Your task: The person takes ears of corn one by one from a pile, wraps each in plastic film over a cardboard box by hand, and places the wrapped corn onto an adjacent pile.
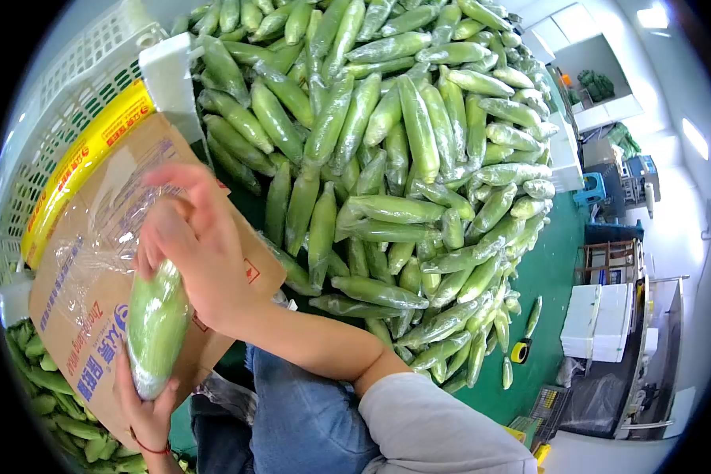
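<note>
While the left hand [144, 415] cups the lower end of an ear of corn [158, 328], thumb on one side and fingers on the other, the right hand [183, 229] is at its upper end, fingers curled and motion-blurred. Left grip: closed around the ear. Right grip: can't tell whether it pinches anything or just touches the tip. Ear is in front of the person, over a printed cardboard box [213, 347], lower end toward the body; husk is green and glossy under clear wrap, which shows whitish at the bottom. Red cord [156, 450] on the left wrist. Clear film [107, 253] lies across the cardboard just beyond the ear, left of the right hand. Yellow strip [87, 162] with red lettering runs along the box's far edge, beside a white perforated crate [87, 59]. More green ears [79, 426] sit lower left, next to the box. Denim-covered leg [308, 419] and light grey sleeve [438, 426] fill the bottom. Big heap of film-wrapped corn [403, 182] takes up the middle, past the right forearm, spilling onto a green floor [561, 253]. One single ear [534, 316] lies off the heap's edge, near a yellow-and-black object [521, 350]. Farther right: white boxes [581, 320] and a blue stool [590, 189].
</note>
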{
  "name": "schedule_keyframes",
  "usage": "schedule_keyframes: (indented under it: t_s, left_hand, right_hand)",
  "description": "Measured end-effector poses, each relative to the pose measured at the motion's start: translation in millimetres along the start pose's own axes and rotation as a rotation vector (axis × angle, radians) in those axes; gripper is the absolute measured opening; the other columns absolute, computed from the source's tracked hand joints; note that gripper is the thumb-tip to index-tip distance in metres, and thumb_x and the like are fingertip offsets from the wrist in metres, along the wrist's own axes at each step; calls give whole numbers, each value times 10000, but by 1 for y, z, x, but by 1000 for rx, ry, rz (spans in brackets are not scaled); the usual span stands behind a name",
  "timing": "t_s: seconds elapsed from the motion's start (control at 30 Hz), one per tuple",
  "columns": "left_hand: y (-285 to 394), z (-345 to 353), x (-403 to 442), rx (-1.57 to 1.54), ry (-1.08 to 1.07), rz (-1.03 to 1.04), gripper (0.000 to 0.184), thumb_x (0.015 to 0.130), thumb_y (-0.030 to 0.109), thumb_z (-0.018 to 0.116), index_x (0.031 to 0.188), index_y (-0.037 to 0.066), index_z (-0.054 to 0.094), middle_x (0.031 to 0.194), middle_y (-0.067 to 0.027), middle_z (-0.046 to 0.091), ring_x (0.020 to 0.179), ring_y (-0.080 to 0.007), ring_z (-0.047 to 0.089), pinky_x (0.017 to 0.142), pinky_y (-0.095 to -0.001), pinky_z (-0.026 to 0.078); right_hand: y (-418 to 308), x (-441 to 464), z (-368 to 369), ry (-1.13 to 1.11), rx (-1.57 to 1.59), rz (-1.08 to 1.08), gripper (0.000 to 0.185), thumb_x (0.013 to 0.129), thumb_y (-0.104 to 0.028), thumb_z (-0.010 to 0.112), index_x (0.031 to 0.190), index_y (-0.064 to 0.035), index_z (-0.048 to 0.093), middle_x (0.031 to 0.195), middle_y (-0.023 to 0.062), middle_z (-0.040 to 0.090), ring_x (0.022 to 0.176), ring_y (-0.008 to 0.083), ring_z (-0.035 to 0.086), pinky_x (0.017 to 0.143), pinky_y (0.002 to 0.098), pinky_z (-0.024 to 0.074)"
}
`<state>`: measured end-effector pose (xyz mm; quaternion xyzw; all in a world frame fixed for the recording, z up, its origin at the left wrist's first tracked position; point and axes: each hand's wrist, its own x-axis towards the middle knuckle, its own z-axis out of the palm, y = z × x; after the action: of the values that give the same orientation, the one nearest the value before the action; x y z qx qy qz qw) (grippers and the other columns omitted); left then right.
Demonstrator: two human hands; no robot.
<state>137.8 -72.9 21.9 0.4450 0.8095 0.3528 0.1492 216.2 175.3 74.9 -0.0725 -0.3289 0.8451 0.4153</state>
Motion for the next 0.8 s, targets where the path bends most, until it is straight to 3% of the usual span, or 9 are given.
schedule_keyframes:
  t_s: [0.13,0.2,0.3,0.33,0.4,0.43,0.6,0.7,0.8]
  left_hand:
    - [74,42,66,-476,-355,-111,902,699,211,816,1421,-36,334,1266,-210,577,1108,-327,612,887,-398,517]
    - [105,58,75,160,-555,309,859,686,323,812,1389,27,419,1269,-188,549,1045,-369,602,827,-415,529]
    - [94,62,65,69,-375,651,666,749,310,767,1336,104,529,1286,-149,549,1125,-313,562,919,-411,479]
    - [85,57,57,48,-292,598,669,750,270,765,1342,82,517,1297,-152,537,1137,-327,552,938,-424,463]
    - [65,38,41,28,-149,451,624,764,154,747,1335,56,517,1313,-159,519,1164,-336,533,977,-425,432]
    - [55,30,30,36,-62,372,618,762,117,739,1336,60,518,1307,-173,520,1162,-348,528,991,-438,422]
    - [-8,-7,2,505,264,-41,656,757,109,738,1363,64,492,1393,-222,422,1222,-398,485,1021,-457,403]
    - [-49,-23,22,373,426,-229,612,758,119,736,1332,73,529,1388,-227,434,1233,-391,485,1027,-437,405]
    - [-74,-45,57,424,449,-48,346,772,108,703,1103,57,616,1252,-219,529,1170,-382,527,965,-416,449]
  right_hand:
    - [1,-73,-38,285,-157,65,495,846,-121,673,1276,-44,442,1048,87,597,950,185,604,815,346,516]
    - [-40,-104,-94,408,-258,248,525,814,-105,701,1273,-21,460,1132,113,586,1018,225,598,856,371,517]
    - [-120,-148,-148,853,-952,207,637,739,-130,753,1288,5,459,1108,181,641,915,290,664,806,405,547]
    - [-151,-177,-219,627,-1657,63,755,694,-166,806,1334,-11,436,1147,196,623,983,304,642,853,419,524]
    - [-193,-181,-202,421,-2026,386,796,711,-207,798,1401,-112,413,1277,182,545,1147,382,536,967,466,448]
    - [-202,-206,-232,183,-2324,277,666,750,-153,758,1353,-82,484,1266,188,553,1167,376,520,972,468,435]
    - [-127,-143,-172,-159,-1997,24,447,783,-121,726,1203,-36,598,1261,174,552,1171,383,488,989,482,404]
    - [-43,-53,-71,-523,-1903,-177,418,796,-154,726,1187,-59,614,1292,165,538,1195,378,473,1012,484,383]
    - [30,20,-62,-725,-1919,-381,250,817,-133,692,1050,-51,653,1239,152,564,1144,367,492,993,460,395]
